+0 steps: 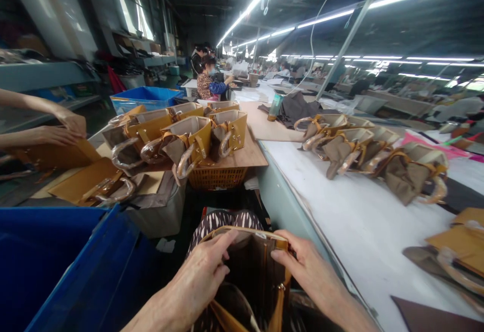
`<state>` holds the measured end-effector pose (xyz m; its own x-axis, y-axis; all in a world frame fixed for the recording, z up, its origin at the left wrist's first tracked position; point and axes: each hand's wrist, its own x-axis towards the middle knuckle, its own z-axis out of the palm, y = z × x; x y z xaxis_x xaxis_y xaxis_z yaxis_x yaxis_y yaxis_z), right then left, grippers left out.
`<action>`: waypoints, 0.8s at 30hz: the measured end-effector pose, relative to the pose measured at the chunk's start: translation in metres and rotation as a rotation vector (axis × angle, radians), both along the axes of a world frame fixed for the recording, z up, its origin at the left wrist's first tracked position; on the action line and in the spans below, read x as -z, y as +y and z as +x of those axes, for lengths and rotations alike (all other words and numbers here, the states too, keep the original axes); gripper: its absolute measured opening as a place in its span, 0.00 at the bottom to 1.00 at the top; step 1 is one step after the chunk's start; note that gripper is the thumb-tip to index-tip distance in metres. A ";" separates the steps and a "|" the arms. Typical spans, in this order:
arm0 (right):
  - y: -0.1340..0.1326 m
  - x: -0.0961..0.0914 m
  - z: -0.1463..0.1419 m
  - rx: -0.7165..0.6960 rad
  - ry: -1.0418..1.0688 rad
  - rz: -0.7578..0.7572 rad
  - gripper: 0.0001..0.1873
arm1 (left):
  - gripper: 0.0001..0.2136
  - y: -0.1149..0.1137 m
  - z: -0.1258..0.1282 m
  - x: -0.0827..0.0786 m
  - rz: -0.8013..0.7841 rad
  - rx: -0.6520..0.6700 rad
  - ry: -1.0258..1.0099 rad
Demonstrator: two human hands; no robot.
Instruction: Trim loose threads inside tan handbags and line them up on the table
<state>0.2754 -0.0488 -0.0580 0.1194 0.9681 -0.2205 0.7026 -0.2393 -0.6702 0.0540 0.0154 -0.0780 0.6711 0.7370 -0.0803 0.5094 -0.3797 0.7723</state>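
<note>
An open handbag with a brown lining and tan trim sits on my lap, its mouth toward me. My left hand is closed at the bag's left rim, index finger stretched along the edge and thumb on the inner side. On the opposite corner, my right hand pinches the tan rim between thumb and fingers. A tan strap with a small metal fitting hangs at the bag's near side. Much of the bag's outside is hidden by my hands and its own rim.
Several tan handbags with wrapped handles stand on a board ahead; more handbags stand on the white table at right. A blue bin is at left. Another person's hands handle a tan bag piece.
</note>
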 end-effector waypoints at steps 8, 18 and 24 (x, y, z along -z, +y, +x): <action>-0.005 0.003 -0.007 -0.025 -0.103 0.008 0.14 | 0.15 0.004 0.021 -0.034 -0.072 0.022 0.163; -0.002 0.001 -0.006 -0.034 -0.069 0.029 0.07 | 0.08 -0.010 0.037 -0.013 0.054 -0.100 -0.055; 0.003 0.001 -0.010 -0.010 -0.018 0.038 0.06 | 0.08 -0.016 0.029 -0.013 0.076 -0.065 -0.010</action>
<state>0.2657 -0.0461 -0.0587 0.1133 0.9769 -0.1813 0.7171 -0.2068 -0.6656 0.0834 -0.0001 -0.0649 0.6220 0.7829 -0.0163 0.5276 -0.4036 0.7475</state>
